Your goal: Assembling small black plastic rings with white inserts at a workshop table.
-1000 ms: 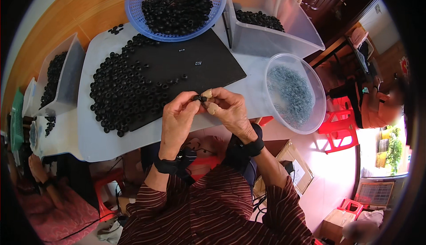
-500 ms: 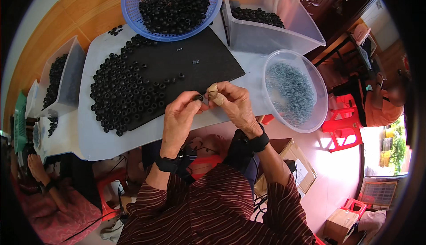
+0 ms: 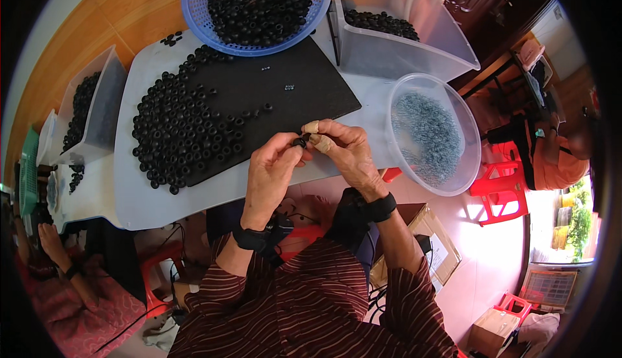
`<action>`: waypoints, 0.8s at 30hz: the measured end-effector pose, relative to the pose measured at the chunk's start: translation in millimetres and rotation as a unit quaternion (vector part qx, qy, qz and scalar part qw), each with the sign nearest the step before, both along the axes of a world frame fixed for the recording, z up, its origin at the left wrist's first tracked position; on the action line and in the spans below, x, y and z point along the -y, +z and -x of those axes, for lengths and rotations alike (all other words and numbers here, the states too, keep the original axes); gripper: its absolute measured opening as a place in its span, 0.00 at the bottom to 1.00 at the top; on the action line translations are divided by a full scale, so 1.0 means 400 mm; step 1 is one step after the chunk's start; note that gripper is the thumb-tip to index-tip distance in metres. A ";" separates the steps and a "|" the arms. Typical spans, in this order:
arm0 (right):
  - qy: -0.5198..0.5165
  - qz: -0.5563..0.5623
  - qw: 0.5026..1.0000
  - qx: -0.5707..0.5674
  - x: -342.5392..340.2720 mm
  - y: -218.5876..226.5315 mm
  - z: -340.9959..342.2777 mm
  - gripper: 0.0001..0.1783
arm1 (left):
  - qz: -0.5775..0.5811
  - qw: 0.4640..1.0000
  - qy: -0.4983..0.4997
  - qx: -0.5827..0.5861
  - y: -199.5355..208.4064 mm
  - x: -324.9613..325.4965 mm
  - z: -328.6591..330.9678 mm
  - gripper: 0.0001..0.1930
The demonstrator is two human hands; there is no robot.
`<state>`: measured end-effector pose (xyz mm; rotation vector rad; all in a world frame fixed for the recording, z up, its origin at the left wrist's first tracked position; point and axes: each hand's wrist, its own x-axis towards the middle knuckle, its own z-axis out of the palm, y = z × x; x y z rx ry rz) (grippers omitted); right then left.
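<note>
Between the thumb and fingers of my left hand is a small black ring-shaped part. My right hand has beige coverings on its thumb and index fingertips, which are pinched together right against the ring. Whatever those fingertips hold is too small or hidden to make out. Both hands are raised at the table's near edge, beside a dark board. A big pile of the same black rings spreads over the board's left side and onto the white table. Two tiny clear pieces lie on the board.
A blue basket of black parts stands at the back, with a clear bin to its right. The round tub at right holds many tiny bluish clear pieces. Another bin stands left. People sit at both sides; red stools stand right.
The black ring in my left fingers has come right, up against my right fingertips, and looks turned. The whole view has shifted slightly.
</note>
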<state>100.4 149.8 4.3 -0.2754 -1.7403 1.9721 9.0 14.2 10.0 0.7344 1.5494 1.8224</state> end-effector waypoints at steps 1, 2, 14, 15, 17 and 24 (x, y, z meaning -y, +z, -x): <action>0.003 -0.015 1.000 -0.001 -0.002 0.000 0.000 0.09 | 0.000 1.000 0.001 -0.002 0.000 0.000 0.000 0.11; 0.003 -0.015 1.000 0.000 -0.003 0.000 0.000 0.09 | 0.000 1.000 0.001 -0.001 0.000 0.000 0.001 0.11; -0.003 0.010 1.000 0.010 0.002 0.007 -0.002 0.08 | 0.003 1.000 0.006 -0.007 -0.002 -0.002 -0.002 0.12; -0.006 0.000 1.000 0.012 0.003 0.006 -0.002 0.07 | 0.008 1.000 0.004 -0.009 0.003 -0.001 -0.002 0.12; -0.007 -0.009 1.000 0.014 0.004 0.006 -0.001 0.07 | 0.014 1.000 0.003 -0.011 0.010 0.001 0.001 0.12; -0.016 -0.018 1.000 -0.003 0.001 -0.003 0.002 0.07 | 0.008 1.000 -0.011 -0.006 0.007 0.000 0.009 0.12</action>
